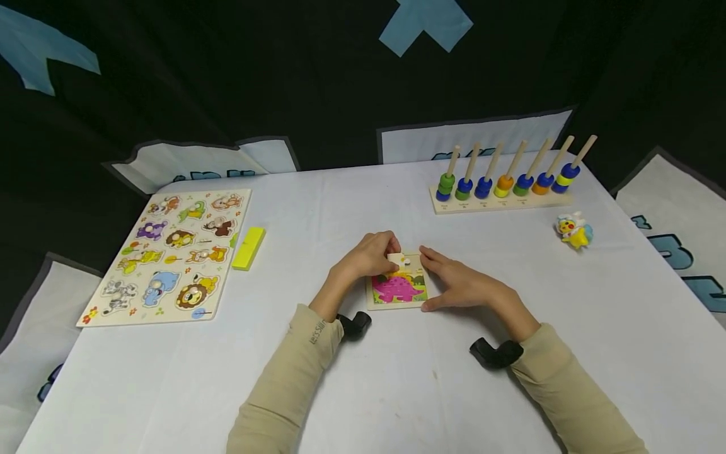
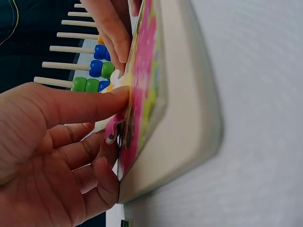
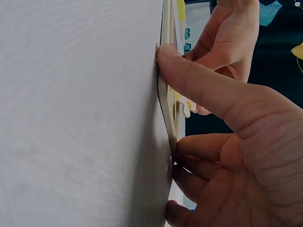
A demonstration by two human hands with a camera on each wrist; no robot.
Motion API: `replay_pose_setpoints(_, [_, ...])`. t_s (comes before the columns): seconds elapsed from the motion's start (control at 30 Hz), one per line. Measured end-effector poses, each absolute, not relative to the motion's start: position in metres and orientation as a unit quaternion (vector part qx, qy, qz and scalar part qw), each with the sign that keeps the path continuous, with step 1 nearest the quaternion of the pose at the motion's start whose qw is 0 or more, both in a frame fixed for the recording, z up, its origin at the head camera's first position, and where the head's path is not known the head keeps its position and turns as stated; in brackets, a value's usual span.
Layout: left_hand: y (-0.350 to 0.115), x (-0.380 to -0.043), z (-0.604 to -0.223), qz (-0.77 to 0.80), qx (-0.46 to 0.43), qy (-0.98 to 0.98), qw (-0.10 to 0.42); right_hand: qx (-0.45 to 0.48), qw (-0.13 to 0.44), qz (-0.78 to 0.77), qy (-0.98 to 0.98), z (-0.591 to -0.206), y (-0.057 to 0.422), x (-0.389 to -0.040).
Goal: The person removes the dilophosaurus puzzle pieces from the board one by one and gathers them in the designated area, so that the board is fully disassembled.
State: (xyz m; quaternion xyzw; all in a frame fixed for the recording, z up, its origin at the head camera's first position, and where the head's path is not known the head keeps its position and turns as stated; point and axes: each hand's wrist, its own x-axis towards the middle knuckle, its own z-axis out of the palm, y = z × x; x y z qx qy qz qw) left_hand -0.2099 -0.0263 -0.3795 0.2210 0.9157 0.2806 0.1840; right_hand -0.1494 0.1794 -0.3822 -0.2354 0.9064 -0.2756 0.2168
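Observation:
A small wooden dinosaur jigsaw puzzle (image 1: pixel 397 290) with a bright pink dinosaur lies on the white table. Over its far left part, my left hand (image 1: pixel 371 257) pinches a pale jigsaw piece (image 1: pixel 399 259) between thumb and fingers. A pink patch with a dark eye (image 2: pixel 111 132) shows below the thumb in the left wrist view. My right hand (image 1: pixel 466 282) holds the puzzle's right side, thumb at the near corner and fingertips at the far one. From the right wrist, the thumb (image 3: pixel 189 78) presses on the board's edge.
To the left lies a large animal peg puzzle (image 1: pixel 190 249), with a yellow block (image 1: pixel 248 248) beside it. A wooden bead stacker (image 1: pixel 505 203) with several pegs stands at the back right. Near it sits a small yellow toy figure (image 1: pixel 574 231). Dark curtains hang behind the table.

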Motion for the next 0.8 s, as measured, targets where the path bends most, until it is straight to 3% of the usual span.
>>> replay_pose_setpoints(0.8, [-0.045, -0.219, -0.375, 0.34, 0.251, 0.889, 0.173, -0.234, 0.218, -0.269, 0.909, -0.383, 0.179, -0.151])
